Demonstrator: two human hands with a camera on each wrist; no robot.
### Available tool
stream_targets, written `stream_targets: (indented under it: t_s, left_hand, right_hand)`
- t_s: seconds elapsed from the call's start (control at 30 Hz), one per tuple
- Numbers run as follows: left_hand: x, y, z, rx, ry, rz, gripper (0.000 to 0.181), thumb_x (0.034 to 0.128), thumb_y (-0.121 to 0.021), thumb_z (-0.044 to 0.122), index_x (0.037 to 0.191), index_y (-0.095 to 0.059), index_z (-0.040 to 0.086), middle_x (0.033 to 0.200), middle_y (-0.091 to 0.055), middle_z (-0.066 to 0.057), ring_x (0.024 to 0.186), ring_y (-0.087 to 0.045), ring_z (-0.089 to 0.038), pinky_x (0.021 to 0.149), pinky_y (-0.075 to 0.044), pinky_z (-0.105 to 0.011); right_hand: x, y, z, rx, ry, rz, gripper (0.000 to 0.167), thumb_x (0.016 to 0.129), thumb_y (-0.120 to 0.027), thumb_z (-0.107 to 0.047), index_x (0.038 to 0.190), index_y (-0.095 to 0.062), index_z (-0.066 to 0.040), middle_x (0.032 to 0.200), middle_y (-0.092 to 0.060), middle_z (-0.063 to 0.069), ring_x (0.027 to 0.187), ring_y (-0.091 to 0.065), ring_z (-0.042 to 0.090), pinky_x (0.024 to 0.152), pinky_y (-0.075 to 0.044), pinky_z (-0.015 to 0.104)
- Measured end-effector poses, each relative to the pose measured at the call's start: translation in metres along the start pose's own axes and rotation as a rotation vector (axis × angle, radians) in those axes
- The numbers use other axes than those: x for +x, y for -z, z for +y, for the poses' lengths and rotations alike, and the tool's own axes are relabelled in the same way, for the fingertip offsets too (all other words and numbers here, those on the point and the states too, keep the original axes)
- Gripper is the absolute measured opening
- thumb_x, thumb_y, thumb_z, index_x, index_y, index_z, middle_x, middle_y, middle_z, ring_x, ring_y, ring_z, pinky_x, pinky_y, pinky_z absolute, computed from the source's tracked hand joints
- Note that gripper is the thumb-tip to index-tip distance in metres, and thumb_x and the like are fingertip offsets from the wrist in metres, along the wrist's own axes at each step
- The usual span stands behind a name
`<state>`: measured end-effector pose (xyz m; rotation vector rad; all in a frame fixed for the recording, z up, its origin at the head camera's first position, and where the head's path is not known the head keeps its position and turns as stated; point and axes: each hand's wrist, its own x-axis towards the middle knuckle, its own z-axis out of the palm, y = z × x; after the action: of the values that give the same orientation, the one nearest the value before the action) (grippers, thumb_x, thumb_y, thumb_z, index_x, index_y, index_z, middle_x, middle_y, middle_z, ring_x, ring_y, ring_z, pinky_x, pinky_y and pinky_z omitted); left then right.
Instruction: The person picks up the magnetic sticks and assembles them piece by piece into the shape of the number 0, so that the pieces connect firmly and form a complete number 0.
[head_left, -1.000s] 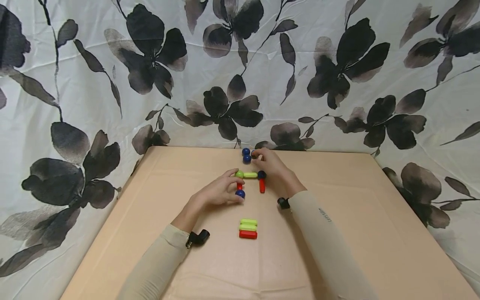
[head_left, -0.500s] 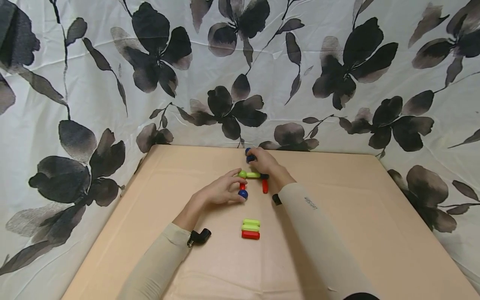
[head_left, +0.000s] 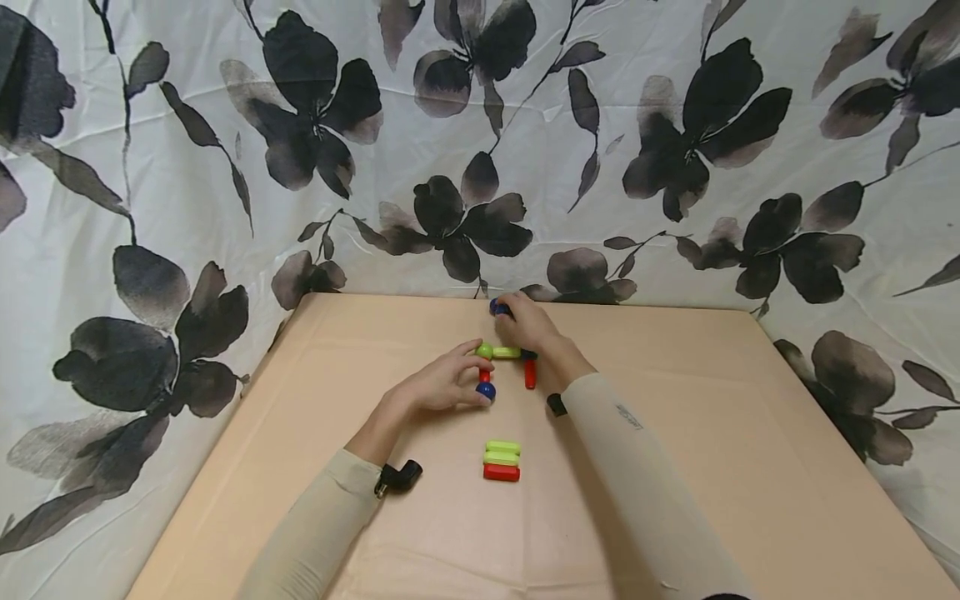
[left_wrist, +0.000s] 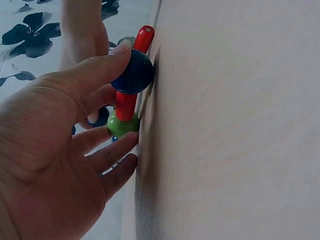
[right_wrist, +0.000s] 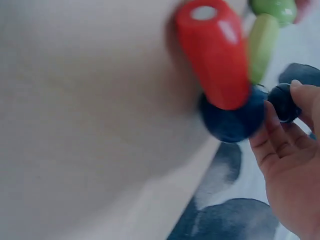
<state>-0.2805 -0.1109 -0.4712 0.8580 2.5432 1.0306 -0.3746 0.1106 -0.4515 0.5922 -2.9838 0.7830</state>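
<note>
My left hand (head_left: 448, 379) holds a joined frame of toy rods and balls. Its thumb presses a blue ball (left_wrist: 134, 72), while other fingers lie by a short red rod (left_wrist: 126, 105) and a green ball (left_wrist: 122, 122). From the green ball a yellow-green rod (head_left: 506, 352) runs to a dark blue ball (right_wrist: 232, 117), which bears another red rod (right_wrist: 214, 55) with a metal end. Beyond the frame, near the board's far edge, my right hand (head_left: 531, 323) pinches a blue ball (right_wrist: 284, 102) between thumb and fingers. Blue balls there are partly hidden by that hand.
Two yellow-green rods (head_left: 502, 452) and a red rod (head_left: 501, 472) lie side by side nearer to me on the tan tabletop (head_left: 675, 433). A floral cloth (head_left: 570, 167) hangs behind the far edge.
My right hand has moved a little left over the blue balls at the far edge and now covers part of them. My left hand stays at the frame. The head view has shifted slightly.
</note>
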Motion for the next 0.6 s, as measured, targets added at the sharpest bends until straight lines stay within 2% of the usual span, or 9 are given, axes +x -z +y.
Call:
stream_targets:
  t_s: [0.13, 0.3, 0.47, 0.6]
  left_hand:
    - [-0.001, -0.002, 0.0, -0.012, 0.005, -0.002, 0.061, 0.0866, -0.085, 0.041, 0.138, -0.065, 0.015, 0.173, -0.018, -0.013, 0.16, -0.019, -0.037, 0.127, -0.019, -0.059]
    - [-0.001, 0.0, 0.001, -0.013, 0.007, -0.004, 0.061, 0.0868, -0.085, 0.039, 0.139, -0.065, 0.015, 0.173, -0.019, -0.013, 0.159, -0.02, -0.037, 0.127, -0.019, -0.059]
    - [0.0, 0.0, 0.0, -0.008, -0.005, 0.004, 0.059, 0.0869, -0.086, 0.037, 0.138, -0.065, 0.014, 0.172, -0.019, -0.015, 0.159, -0.02, -0.038, 0.127, -0.019, -0.059]
    - [0.001, -0.002, -0.001, 0.009, -0.012, 0.005, 0.059, 0.0878, -0.085, 0.038, 0.138, -0.065, 0.014, 0.172, -0.019, -0.016, 0.16, -0.019, -0.037, 0.127, -0.019, -0.059]
  right_hand:
    - [-0.012, 0.013, -0.003, 0.107, 0.031, 0.063, 0.044, 0.106, -0.062, -0.026, 0.143, -0.055, -0.003, 0.135, -0.055, 0.017, 0.118, -0.059, 0.033, 0.108, -0.05, 0.047]
    - [-0.036, 0.032, -0.002, 0.23, 0.101, 0.09, 0.041, 0.101, -0.07, -0.021, 0.136, -0.06, -0.001, 0.127, -0.058, 0.016, 0.109, -0.06, 0.031, 0.098, -0.054, 0.047]
    - [-0.06, 0.046, 0.005, 0.285, 0.132, 0.029, 0.035, 0.096, -0.076, -0.014, 0.129, -0.065, -0.006, 0.118, -0.064, 0.01, 0.105, -0.061, 0.028, 0.093, -0.054, 0.045]
    - [-0.076, 0.049, 0.011, 0.269, 0.108, -0.06, 0.034, 0.093, -0.08, -0.018, 0.124, -0.068, -0.011, 0.108, -0.067, 0.006, 0.097, -0.06, 0.026, 0.086, -0.053, 0.038]
